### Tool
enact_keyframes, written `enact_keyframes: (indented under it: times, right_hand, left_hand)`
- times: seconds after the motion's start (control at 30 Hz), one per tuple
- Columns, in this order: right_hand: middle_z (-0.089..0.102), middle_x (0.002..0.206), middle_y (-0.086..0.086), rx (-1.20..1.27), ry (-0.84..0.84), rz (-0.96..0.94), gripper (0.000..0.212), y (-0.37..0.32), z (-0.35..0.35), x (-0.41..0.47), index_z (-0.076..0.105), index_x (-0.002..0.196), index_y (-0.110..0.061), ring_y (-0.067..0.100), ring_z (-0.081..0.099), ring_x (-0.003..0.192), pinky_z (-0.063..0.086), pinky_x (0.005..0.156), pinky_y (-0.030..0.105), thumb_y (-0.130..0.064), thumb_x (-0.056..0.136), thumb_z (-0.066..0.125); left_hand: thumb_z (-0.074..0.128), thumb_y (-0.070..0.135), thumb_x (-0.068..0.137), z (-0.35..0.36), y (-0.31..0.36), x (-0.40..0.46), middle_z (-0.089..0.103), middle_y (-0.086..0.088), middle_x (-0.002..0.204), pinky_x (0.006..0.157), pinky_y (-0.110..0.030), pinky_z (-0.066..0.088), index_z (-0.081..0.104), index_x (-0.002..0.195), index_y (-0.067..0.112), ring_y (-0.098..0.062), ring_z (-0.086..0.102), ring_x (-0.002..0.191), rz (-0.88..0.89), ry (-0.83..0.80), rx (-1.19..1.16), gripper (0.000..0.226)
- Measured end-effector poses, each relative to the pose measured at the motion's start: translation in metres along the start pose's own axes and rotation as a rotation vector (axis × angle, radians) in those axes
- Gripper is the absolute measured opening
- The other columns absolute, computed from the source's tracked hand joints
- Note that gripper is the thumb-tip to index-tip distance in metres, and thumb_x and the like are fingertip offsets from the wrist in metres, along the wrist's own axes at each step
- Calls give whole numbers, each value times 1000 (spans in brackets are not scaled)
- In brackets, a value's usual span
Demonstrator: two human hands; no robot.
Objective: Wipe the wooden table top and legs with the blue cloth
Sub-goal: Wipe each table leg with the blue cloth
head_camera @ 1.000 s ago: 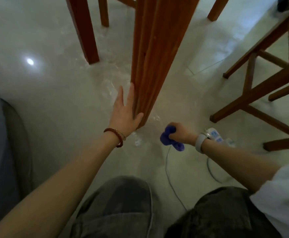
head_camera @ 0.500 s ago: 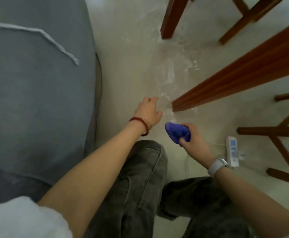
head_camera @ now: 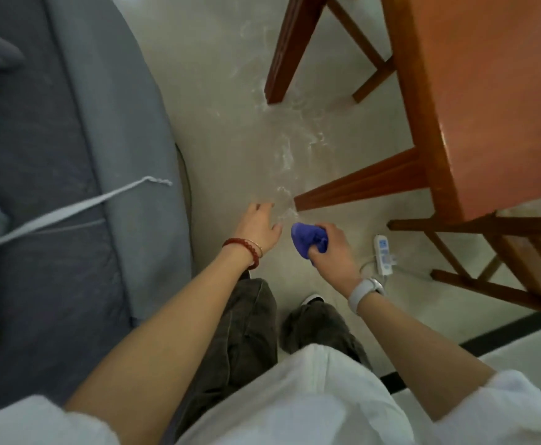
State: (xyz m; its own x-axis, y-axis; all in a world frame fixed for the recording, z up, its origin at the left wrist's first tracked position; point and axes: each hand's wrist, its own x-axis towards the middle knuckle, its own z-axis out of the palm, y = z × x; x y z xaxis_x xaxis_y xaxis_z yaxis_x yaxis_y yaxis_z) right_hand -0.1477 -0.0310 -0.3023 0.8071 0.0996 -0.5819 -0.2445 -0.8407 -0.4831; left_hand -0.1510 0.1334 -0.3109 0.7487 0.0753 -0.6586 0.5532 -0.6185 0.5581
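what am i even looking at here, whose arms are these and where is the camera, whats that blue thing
There is no machine here. The camera sits on a person's head and looks down, so the two bare arms are that person's own, with their trousers and white shirt below.

The right hand, the one with the pale watch, grips a bunched blue cloth. The left hand, with a red bead bracelet, holds nothing; its fingers hang relaxed above the floor.

Top right is the wooden table, with one table leg ending just beyond the hands. Neither hand touches it. A grey sofa fills the left side, and a white power strip lies on the floor to the right.
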Motion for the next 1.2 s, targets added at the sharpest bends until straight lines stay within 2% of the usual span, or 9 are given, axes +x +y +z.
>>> enact_keyframes:
  times: [0.2,0.37,0.47,0.7,0.83,0.97,1.03,1.1,1.2]
  right_hand:
    - [50,117,13,103,19,36,40,-83,-27,-10,49,119,-12,28,57,94,49,84,42,-7,80,56]
    - [45,120,14,218,53,73,37,-132,-49,7,47,119,-10,27,54,95,48,86,40,-7,83,54]
    - [50,116,17,284,95,123,35,-161,-63,33,49,115,-11,29,58,91,51,84,43,-9,81,55]
    - [48,124,15,365,49,185,38,-240,-91,109,47,120,-9,27,56,99,46,84,33,-6,82,53]
    - [50,121,13,431,59,284,38,-278,-105,134,46,120,-12,28,57,96,49,85,39,-6,82,53]
    - [53,92,8,566,154,376,27,-307,-118,158,52,104,-8,21,52,77,37,65,23,4,79,50]
    - [53,96,10,592,232,451,29,-318,-121,174,51,109,-4,21,50,81,34,65,19,3,80,50]
    - [53,108,15,688,306,539,33,-327,-122,188,48,115,-4,23,50,86,36,69,24,1,82,50]
    - [50,120,18,846,381,623,35,-342,-118,204,45,116,-5,24,50,89,37,71,24,1,82,49]
  left_hand:
    - [50,22,91,-71,20,-16,40,-17,136,104,-33,30,39,134,8,-31,40,126,1,78,8,47]
    - [49,23,91,-120,42,-9,41,-15,135,104,-33,31,42,133,9,-29,42,124,-35,107,-7,44]
    - [49,21,91,-156,61,14,43,-17,134,104,-30,28,44,131,6,-29,41,126,-4,116,5,43]
    - [47,19,92,-249,107,92,47,-16,133,103,-31,30,45,129,6,-27,41,125,28,145,73,40]
    - [46,20,92,-298,127,129,46,-15,133,103,-32,31,44,130,7,-27,42,124,74,87,125,40]
    - [47,19,92,-336,149,166,46,-16,134,103,-34,33,43,131,7,-29,43,123,161,-39,215,41]
    - [48,19,92,-350,161,186,45,-16,134,100,-35,37,43,131,8,-31,47,119,216,-140,287,41]
    - [49,21,91,-363,173,207,44,-16,134,95,-36,42,43,130,10,-33,52,111,281,-225,369,41]
    - [50,18,90,-385,188,232,42,-17,133,98,-35,39,43,130,9,-34,49,115,371,-279,485,42]
